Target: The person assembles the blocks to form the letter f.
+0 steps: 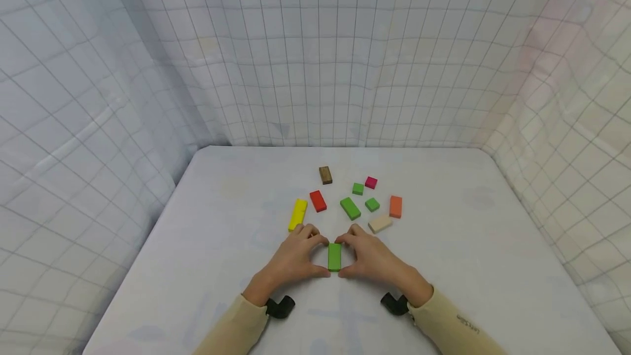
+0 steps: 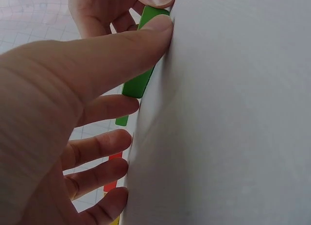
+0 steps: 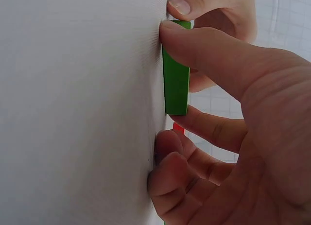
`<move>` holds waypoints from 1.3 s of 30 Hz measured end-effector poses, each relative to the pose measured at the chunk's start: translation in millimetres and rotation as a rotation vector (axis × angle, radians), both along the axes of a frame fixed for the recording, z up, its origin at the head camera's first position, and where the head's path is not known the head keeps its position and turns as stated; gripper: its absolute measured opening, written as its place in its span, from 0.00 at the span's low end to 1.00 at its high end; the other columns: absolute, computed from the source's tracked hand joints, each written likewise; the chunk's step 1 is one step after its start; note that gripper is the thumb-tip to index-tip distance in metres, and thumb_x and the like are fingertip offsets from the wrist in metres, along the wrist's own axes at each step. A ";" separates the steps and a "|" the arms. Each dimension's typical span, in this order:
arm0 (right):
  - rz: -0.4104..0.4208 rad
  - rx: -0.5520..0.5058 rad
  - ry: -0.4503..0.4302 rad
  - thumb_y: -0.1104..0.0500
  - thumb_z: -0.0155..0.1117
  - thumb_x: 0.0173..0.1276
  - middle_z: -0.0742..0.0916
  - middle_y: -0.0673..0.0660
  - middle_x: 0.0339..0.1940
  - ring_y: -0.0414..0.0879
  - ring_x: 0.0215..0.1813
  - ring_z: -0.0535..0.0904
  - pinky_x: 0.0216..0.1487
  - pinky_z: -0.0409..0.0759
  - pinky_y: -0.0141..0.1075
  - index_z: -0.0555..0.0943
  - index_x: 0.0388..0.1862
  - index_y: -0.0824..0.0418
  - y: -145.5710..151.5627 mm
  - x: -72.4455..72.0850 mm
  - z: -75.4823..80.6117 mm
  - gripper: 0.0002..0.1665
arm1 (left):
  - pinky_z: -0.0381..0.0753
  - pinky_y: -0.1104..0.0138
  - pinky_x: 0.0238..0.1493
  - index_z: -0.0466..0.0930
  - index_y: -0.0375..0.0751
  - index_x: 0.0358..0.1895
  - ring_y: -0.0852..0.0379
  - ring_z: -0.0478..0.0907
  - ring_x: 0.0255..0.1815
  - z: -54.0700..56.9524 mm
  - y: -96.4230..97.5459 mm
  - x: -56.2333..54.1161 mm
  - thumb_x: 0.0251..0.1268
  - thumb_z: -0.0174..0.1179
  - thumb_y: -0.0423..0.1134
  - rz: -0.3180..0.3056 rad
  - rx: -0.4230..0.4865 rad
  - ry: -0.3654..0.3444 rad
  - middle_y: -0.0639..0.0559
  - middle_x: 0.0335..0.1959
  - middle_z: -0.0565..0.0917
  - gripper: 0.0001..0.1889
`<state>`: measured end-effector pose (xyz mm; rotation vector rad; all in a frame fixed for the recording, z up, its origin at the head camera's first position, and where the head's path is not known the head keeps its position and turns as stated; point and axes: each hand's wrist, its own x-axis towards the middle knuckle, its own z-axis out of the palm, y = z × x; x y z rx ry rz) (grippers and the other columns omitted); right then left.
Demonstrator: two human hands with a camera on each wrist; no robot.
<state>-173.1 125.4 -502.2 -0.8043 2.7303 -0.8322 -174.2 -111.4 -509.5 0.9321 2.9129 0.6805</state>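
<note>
Yellow block (image 1: 298,213) (hands (image 1: 292,259) in front)

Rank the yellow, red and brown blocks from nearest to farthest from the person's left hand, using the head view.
From the left hand:
1. Yellow block: just beyond the fingers.
2. Red block: farther back, right of the yellow block.
3. Brown block: farthest back, beyond the red block.
</note>
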 end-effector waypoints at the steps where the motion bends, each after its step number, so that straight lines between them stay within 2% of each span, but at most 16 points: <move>1: 0.005 0.001 0.002 0.47 0.84 0.51 0.74 0.47 0.42 0.39 0.38 0.71 0.36 0.74 0.31 0.82 0.60 0.53 0.1 0.7 -0.4 0.37 | 0.76 0.62 0.51 0.83 0.54 0.53 0.57 0.66 0.51 -0.4 -0.1 0.6 0.46 0.79 0.60 0.000 -0.001 -0.003 0.59 0.45 0.71 0.30; 9: 0.015 0.016 0.067 0.46 0.83 0.52 0.74 0.47 0.46 0.38 0.39 0.73 0.42 0.77 0.31 0.78 0.58 0.54 1.0 3.5 -1.6 0.37 | 0.75 0.63 0.52 0.82 0.54 0.53 0.58 0.66 0.51 -1.5 -0.4 1.6 0.47 0.78 0.60 -0.006 -0.004 0.014 0.58 0.46 0.71 0.30; 14: 0.011 0.005 0.072 0.45 0.83 0.52 0.74 0.48 0.47 0.38 0.41 0.74 0.45 0.79 0.33 0.78 0.55 0.56 1.3 6.6 0.0 0.35 | 0.76 0.63 0.52 0.82 0.54 0.52 0.58 0.66 0.51 -1.2 -0.3 1.3 0.46 0.78 0.60 -0.015 -0.004 0.018 0.58 0.46 0.72 0.30; 22: 0.012 0.014 0.089 0.46 0.83 0.52 0.74 0.48 0.47 0.39 0.40 0.74 0.45 0.79 0.34 0.78 0.53 0.56 1.3 8.4 0.8 0.33 | 0.76 0.63 0.50 0.83 0.53 0.51 0.57 0.66 0.51 0.0 -2.0 0.7 0.46 0.78 0.62 -0.044 0.019 0.033 0.57 0.46 0.72 0.30; 32: 0.021 0.013 0.093 0.45 0.83 0.53 0.74 0.48 0.48 0.39 0.40 0.74 0.44 0.78 0.33 0.77 0.53 0.55 4.8 4.5 -1.6 0.34 | 0.76 0.63 0.50 0.83 0.55 0.51 0.58 0.66 0.51 -1.9 -1.1 -2.6 0.45 0.78 0.63 -0.036 0.024 0.034 0.58 0.46 0.72 0.30; 35: 0.019 0.007 0.086 0.45 0.83 0.53 0.74 0.48 0.48 0.39 0.40 0.74 0.45 0.78 0.33 0.77 0.54 0.54 4.9 5.4 -1.4 0.34 | 0.76 0.64 0.50 0.83 0.55 0.52 0.58 0.66 0.51 -0.2 -2.0 -2.4 0.45 0.77 0.63 -0.043 0.016 0.024 0.58 0.47 0.72 0.30; 39: 0.022 0.001 0.081 0.45 0.82 0.53 0.74 0.48 0.48 0.38 0.42 0.74 0.46 0.78 0.33 0.77 0.54 0.54 5.0 6.4 -0.9 0.34 | 0.76 0.64 0.51 0.83 0.55 0.54 0.59 0.66 0.51 4.5 -5.4 -3.8 0.47 0.77 0.61 -0.060 0.023 -0.030 0.58 0.47 0.73 0.30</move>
